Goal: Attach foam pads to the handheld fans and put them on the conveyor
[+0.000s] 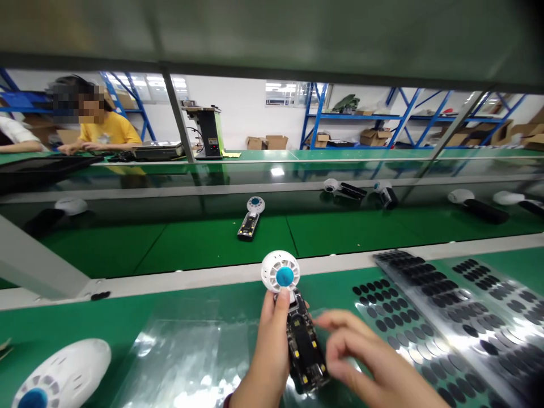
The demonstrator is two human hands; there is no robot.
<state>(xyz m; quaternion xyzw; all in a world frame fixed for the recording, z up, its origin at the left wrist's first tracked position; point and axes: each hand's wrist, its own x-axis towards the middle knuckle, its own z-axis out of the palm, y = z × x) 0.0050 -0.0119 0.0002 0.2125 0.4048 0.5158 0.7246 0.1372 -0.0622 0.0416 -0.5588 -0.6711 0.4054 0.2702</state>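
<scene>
My left hand point(272, 340) is closed around the neck of a handheld device with a white round head point(280, 272), its thumb lying just below the blue centre. The device's opened black body point(304, 351), showing a circuit board and small yellowish parts, slants down toward me. Beside its right edge is my right hand point(361, 354), fingers half bent and apart, holding nothing visible; whether a fingertip touches the body is unclear. Another white head with a blue centre point(63, 374) lies at the lower left. Sheets of black round stickers point(386, 303) spread out on the right.
Clear plastic sheet point(182, 351) covers part of the green bench. Beyond a pale rail point(331, 262), a green conveyor point(191, 238) carries several similar devices, one device point(251, 218) straight ahead. A slanted post point(38, 255) stands left. A person in yellow point(110, 130) works across the line.
</scene>
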